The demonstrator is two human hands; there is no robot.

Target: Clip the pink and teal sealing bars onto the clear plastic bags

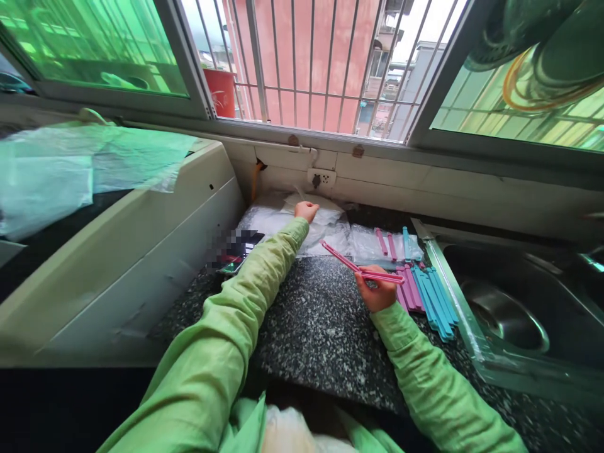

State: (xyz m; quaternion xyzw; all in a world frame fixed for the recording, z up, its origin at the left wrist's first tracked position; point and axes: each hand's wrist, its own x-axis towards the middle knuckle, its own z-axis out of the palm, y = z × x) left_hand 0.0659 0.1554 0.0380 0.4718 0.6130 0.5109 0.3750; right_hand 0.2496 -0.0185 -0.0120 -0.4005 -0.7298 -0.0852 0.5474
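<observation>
My right hand grips a pink bag clip, whose two hinged arms are spread in a narrow V above the counter. At the back of the counter, my left hand is closed in a pinch at a clear plastic bag on a pile of bags. Its fingertips are partly hidden. To the right of my right hand lie pink bag clips and several blue bag clips side by side. More clips rest on a clear plastic packet behind them.
A speckled dark counter spans the middle. A metal sink borders it on the right, a cream-coloured raised unit on the left. A phone lies near my left forearm. A wall socket sits below the barred window.
</observation>
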